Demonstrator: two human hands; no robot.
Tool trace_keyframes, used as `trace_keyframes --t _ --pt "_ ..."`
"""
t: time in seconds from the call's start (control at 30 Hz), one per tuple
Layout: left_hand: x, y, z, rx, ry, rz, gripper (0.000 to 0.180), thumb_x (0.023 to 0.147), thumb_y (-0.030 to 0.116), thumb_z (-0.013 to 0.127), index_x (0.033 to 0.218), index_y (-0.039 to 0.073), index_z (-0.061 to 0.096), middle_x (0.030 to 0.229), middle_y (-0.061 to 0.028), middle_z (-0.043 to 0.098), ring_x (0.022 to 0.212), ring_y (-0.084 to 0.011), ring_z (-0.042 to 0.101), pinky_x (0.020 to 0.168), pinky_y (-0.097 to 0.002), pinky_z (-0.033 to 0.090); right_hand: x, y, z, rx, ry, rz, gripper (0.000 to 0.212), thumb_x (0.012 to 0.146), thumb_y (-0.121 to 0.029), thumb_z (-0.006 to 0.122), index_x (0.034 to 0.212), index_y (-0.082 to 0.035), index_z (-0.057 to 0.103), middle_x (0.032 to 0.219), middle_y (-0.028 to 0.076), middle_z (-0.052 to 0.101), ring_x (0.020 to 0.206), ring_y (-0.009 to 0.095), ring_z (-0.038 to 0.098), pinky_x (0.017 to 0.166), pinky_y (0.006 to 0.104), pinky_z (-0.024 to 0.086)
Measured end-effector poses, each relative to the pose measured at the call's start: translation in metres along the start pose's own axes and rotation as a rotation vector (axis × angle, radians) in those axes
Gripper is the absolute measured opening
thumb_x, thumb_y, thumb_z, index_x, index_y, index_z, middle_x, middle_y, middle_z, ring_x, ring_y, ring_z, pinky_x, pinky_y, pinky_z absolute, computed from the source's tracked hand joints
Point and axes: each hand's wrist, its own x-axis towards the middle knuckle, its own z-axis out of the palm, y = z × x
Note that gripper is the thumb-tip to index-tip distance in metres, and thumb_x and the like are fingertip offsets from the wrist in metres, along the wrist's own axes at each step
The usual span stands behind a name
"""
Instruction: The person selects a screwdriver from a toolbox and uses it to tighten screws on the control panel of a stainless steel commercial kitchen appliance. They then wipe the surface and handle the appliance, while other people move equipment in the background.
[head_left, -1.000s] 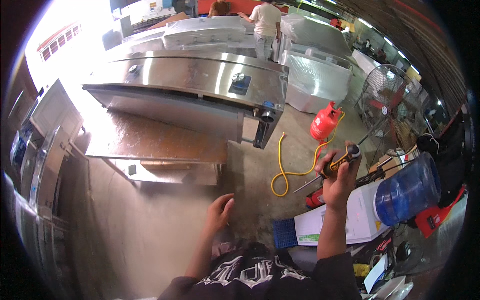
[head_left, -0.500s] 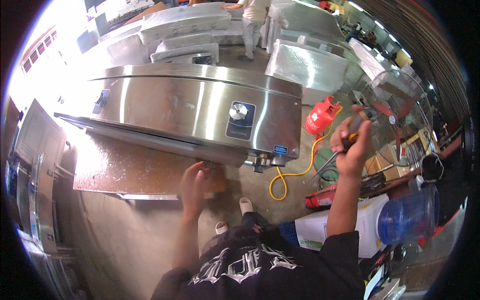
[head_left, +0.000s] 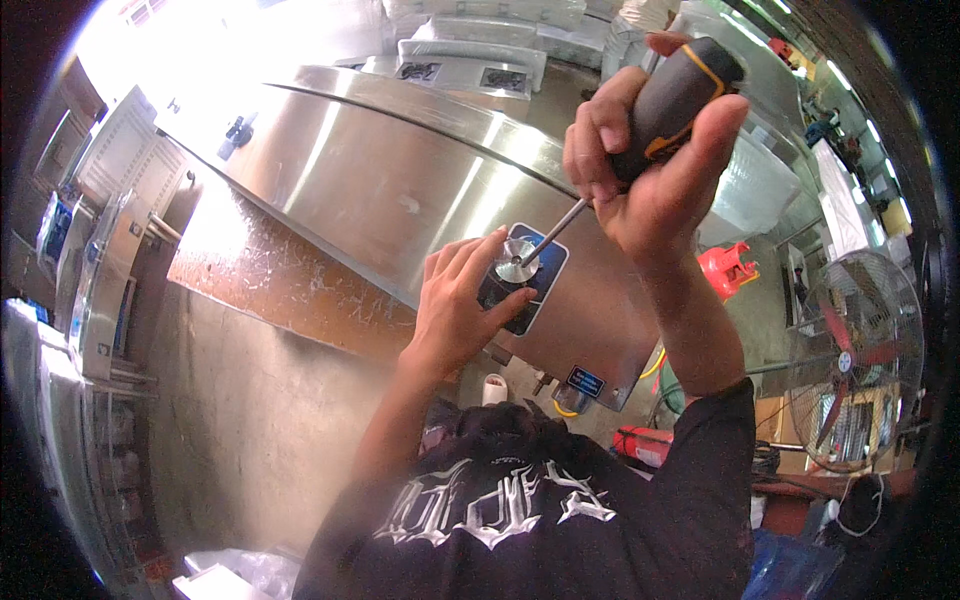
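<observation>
A long stainless steel appliance (head_left: 390, 190) lies on a worn brown bench (head_left: 260, 270). My left hand (head_left: 455, 295) is curled around a round silver knob (head_left: 516, 262), thumb below and fingers above, on a dark label plate (head_left: 552, 268). High on the right, my right hand (head_left: 660, 190) grips a screwdriver (head_left: 680, 95) by its fat grey-black and yellow handle. Its metal shaft slants down to the left, with the tip at the knob's face. Whether the tip is seated in a screw is too small to tell.
A second control (head_left: 237, 135) sits at the appliance's far left end. On the right are a red gas cylinder (head_left: 728, 268), a standing fan (head_left: 850, 360) and a red fire extinguisher (head_left: 640, 443). Wrapped units (head_left: 470, 65) stand at the back. Metal racks (head_left: 105, 290) line the left.
My left hand has moved up from beside the bench onto the knob. My right hand has brought the screwdriver over to the knob. The view has shifted closer to the appliance.
</observation>
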Motion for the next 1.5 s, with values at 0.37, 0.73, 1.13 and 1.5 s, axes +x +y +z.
trace_keyframes --t 0.37,0.73,1.13,1.5 --pt "0.008 -0.006 -0.004 -0.065 -0.034 0.026 0.068 0.074 0.026 0.087 0.135 0.008 0.063 0.124 -0.0115 0.068 0.117 -0.0308 0.061 0.104 -0.0447 0.044 0.003 0.023 -0.008 0.068 -0.05 0.094 0.09 0.089 -0.086 0.033 0.147 -0.017 0.032 0.073 0.002 0.042 0.041 0.012 0.038 0.04 0.0291 0.032" --pt "0.028 -0.021 -0.017 -0.088 -0.156 0.148 0.065 0.078 0.035 0.084 0.134 0.008 0.063 0.119 -0.0099 0.066 0.112 -0.0293 0.059 0.1 -0.0415 0.044 0.006 0.029 0.013 0.124 -0.191 0.02 0.1 0.082 -0.088 0.044 0.149 -0.014 0.03 0.069 0.003 0.045 0.039 0.01 0.039 0.038 0.027 0.034" --pt "0.038 -0.03 -0.023 -0.138 -0.245 0.196 0.062 0.077 0.035 0.085 0.13 0.01 0.065 0.119 -0.0117 0.064 0.114 -0.0322 0.058 0.102 -0.0431 0.044 0.001 0.018 0.047 -0.091 0.142 0.075 0.079 0.087 -0.067 0.068 0.127 -0.002 0.043 0.069 0.008 0.054 0.052 0.017 0.052 0.046 0.0285 0.042" --pt "0.082 -0.034 -0.028 -0.801 -0.539 0.254 0.02 0.099 0.019 0.063 0.112 0.005 0.071 0.108 -0.0131 0.073 0.105 -0.026 0.07 0.092 -0.0374 0.055 0.018 0.022 0.047 0.03 -0.42 0.337 0.084 0.088 -0.069 0.061 0.129 0.003 0.045 0.09 0.011 0.057 0.061 0.013 0.054 0.051 0.026 0.043"
